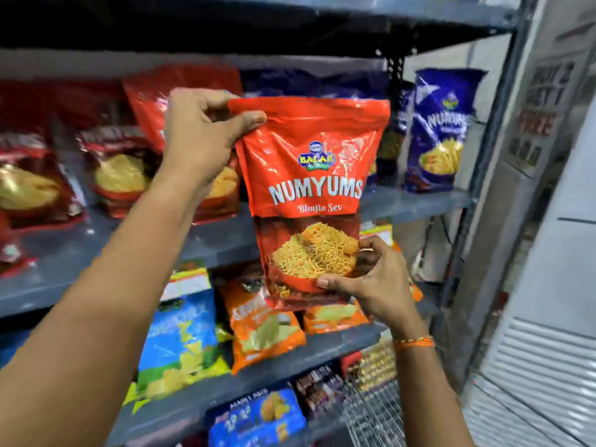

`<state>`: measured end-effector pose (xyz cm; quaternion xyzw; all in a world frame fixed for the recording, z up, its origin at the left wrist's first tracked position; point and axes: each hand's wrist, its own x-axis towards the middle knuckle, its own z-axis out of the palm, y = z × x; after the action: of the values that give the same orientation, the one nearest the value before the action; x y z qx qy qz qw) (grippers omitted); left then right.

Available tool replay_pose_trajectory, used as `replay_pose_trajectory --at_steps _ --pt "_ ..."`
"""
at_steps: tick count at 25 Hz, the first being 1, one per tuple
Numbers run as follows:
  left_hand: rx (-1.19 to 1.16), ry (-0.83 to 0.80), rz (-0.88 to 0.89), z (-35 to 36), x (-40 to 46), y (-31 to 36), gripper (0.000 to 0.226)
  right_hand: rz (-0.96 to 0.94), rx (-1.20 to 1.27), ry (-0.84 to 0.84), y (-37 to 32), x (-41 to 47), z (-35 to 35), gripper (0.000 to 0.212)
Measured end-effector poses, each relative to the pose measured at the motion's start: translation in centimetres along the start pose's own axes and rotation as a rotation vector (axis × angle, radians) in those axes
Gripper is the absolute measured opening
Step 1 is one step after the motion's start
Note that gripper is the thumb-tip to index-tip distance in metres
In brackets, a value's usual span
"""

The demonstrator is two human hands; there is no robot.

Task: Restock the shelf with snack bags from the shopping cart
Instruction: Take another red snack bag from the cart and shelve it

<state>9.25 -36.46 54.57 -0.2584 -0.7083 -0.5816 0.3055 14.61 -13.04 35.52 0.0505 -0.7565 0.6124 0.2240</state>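
Gripping an orange-red Numyums Bhujia Sev bag (pixel 309 201) upright in front of the grey metal shelf (pixel 416 204), the person uses both hands. The left hand (pixel 200 137) is closed on the bag's top left corner, thumb across the front of the sealed edge. The right hand (pixel 364 279) pinches the lower right corner, fingers curled behind and thumb on the front; an orange thread band (pixel 414 342) circles that wrist. Behind the bag, red Numyums bags (pixel 119 169) stand at the left of the same shelf and a blue Numyums bag (pixel 442 130) at the right. A wire shopping cart (pixel 371 414) shows below, near the right forearm.
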Motion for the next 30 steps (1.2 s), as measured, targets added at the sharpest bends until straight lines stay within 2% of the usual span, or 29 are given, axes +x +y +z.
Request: replay_pose_trajectory --at_steps 3,5,12,14,17,19,21,24,26,28,30 --pt "-0.040 0.272 0.070 -7.1 2.5 0.6 0.008 -0.107 0.016 -0.019 -3.6 3.7 7.6 0.078" --pt "-0.111 0.388 0.075 -11.3 3.7 -0.2 0.005 -0.144 0.004 -0.047 -5.5 5.5 12.8 0.082" --pt "-0.226 0.618 -0.033 -21.4 7.0 -6.2 0.017 -0.194 -0.058 -0.180 -8.4 9.0 26.6 0.084" --pt "-0.166 0.698 -0.068 -23.1 8.0 -7.7 0.023 -0.203 -0.070 -0.211 -8.6 9.6 29.2 0.080" --pt "-0.033 0.767 -0.114 -25.0 9.9 -9.7 0.009 -0.202 -0.080 -0.221 -9.0 10.3 31.9 0.074" --pt "0.074 0.795 -0.122 -25.6 10.9 -10.4 0.014 -0.190 -0.086 -0.235 -9.4 10.8 33.0 0.072" --pt "0.214 0.843 -0.132 -25.5 11.3 -10.7 0.010 -0.160 -0.102 -0.252 -9.4 11.1 33.5 0.073" --pt "0.389 0.872 -0.155 -24.8 11.0 -10.4 0.030 -0.123 -0.128 -0.248 -9.5 11.4 34.0 0.080" --pt "0.429 0.828 -0.194 -24.2 10.5 -9.7 0.045 -0.137 -0.156 -0.267 -9.6 11.4 33.7 0.084" --pt "0.392 0.714 -0.256 -23.7 9.2 -9.9 0.070 -0.148 -0.162 -0.330 -9.5 11.3 32.6 0.090" --pt "0.258 0.581 -0.315 -23.4 6.9 -10.9 0.099 -0.067 -0.033 -0.313 -8.9 11.5 30.2 0.097"
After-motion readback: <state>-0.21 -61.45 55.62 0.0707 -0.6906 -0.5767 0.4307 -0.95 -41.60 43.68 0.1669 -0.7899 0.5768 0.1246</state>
